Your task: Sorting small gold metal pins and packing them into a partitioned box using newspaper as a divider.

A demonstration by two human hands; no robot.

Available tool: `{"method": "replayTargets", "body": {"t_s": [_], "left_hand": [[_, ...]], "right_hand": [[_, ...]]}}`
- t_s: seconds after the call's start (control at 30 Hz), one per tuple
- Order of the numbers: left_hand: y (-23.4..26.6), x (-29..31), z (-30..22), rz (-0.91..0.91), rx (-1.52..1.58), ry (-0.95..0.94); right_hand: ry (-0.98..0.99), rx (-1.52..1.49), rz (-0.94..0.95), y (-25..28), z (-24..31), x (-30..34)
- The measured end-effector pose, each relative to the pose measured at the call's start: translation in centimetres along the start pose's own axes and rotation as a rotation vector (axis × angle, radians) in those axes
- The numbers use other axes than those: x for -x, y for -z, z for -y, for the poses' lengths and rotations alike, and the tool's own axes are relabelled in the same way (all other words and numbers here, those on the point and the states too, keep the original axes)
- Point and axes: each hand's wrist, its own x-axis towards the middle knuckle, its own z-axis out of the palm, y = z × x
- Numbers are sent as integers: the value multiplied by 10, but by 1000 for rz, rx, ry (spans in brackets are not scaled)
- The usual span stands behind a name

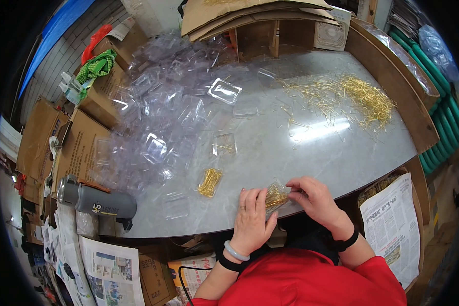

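Near the table's front edge, a small transparent plastic box filled with gold-coloured wire hooks sits between my hands. The fingers of my left hand lie closed along its left side. At its right edge, the thumb and fingers of my right hand are bent together, and the fingertips partly cover that edge. To the left rests another plastic box packed with gold hooks. Farther back lies a plastic box with only a few hooks in it.
Empty transparent boxes cover the table's left side in a large heap. Loose gold hooks are piled at the far right. A grey flask lies at the left front edge. Cardboard borders the right side, and cardboard sheets stand behind.
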Motion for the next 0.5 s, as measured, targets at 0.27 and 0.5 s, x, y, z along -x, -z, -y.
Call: {"method": "replayTargets", "body": {"t_s": [0.27, 0.5], "left_hand": [[-5, 2, 0, -33, -21, -8], [-5, 2, 2, -29, -34, -19]], "right_hand": [[-63, -29, -242, -20, 1, 9], [72, 280, 53, -8, -10, -18]]}}
